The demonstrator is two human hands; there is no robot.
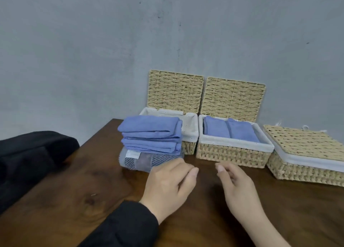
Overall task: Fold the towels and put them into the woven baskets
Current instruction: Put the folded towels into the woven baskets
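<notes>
A stack of folded blue towels (151, 134) stands on a folded grey striped towel (141, 161) on the wooden table (74, 200). Behind the stack is an open woven basket (189, 129) with a white liner; what lies in it is hidden. The middle open basket (232, 153) holds two folded blue towels (230, 130). At the right is a third basket (305, 165) with its lid down. My left hand (169, 185) hovers just right of the grey towel, fingers loosely curled, holding nothing. My right hand (236, 183) hovers in front of the middle basket, also loosely curled and holding nothing.
The two open lids (204, 94) lean against the grey wall. A black bundle of cloth (31, 157) lies on the table's left edge. The table's far edge runs along the wall behind the baskets.
</notes>
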